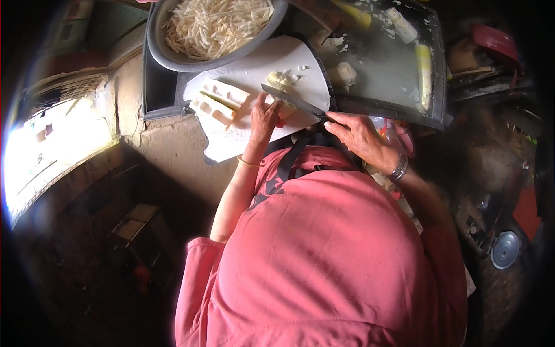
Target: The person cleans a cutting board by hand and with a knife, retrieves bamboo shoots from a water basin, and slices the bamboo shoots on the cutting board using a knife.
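My right hand (pixel 361 137) is closed around the handle of a kitchen knife (pixel 295 101), its dark blade pointing left across the white cutting board (pixel 196 139). Close to the blade, my left hand (pixel 265 118) has its fingers bent against a pale piece of bamboo shoot, mostly hidden by the knife and fingers. Split bamboo shoot halves (pixel 219 104) with hollow chambers lie left of that hand. Just beyond the blade sits a small heap of pale yellow bamboo shoot pieces (pixel 278 79).
A grey basin (pixel 155 43) of cut bamboo shoot strips (pixel 217 26) stands at the board's far left. On the dark-framed glass tabletop (pixel 381 75) lie several whole shoots and scraps. Another person's arm (pixel 315 13) reaches in at the top. A metal lid (pixel 505 250) lies far right.
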{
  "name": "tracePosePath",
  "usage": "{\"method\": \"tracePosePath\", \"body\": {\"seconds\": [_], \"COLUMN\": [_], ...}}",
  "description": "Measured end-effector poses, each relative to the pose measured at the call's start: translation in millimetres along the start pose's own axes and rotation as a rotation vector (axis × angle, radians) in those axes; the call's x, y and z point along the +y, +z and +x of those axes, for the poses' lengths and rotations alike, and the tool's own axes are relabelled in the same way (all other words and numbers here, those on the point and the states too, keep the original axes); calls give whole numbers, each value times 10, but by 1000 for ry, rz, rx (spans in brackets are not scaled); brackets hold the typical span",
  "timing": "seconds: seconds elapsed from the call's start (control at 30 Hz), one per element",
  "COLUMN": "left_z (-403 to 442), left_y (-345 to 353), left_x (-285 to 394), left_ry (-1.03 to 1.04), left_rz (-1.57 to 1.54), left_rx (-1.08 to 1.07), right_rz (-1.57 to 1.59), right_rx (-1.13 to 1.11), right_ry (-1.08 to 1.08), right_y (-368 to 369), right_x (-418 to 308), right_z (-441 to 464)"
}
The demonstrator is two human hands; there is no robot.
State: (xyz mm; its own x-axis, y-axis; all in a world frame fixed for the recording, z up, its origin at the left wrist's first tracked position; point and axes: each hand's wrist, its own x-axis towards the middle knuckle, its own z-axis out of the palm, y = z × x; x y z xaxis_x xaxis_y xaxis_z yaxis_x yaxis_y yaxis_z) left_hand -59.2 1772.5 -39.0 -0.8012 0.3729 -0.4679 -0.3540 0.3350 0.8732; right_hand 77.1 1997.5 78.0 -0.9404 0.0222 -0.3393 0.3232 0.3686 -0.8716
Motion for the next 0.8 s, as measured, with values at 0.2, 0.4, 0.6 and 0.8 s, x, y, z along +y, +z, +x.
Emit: {"method": "tracePosePath", "body": {"seconds": [0.2, 0.4, 0.6, 0.8], "left_z": [-32, -4, -13, -5], "left_y": [56, 66, 53, 33], "left_x": [170, 160, 189, 187], "left_ry": [-27, 37, 46, 45], "left_rz": [119, 226, 200, 170], "left_rx": [-3, 13, -7, -29], "right_rz": [-142, -221, -144, -82], "right_rx": [94, 42, 23, 16], "right_ry": [-62, 48, 85, 23], "right_y": [104, 55, 81, 169], "right_x": [108, -70, 3, 107], "right_z": [-29, -36, 37, 194]}}
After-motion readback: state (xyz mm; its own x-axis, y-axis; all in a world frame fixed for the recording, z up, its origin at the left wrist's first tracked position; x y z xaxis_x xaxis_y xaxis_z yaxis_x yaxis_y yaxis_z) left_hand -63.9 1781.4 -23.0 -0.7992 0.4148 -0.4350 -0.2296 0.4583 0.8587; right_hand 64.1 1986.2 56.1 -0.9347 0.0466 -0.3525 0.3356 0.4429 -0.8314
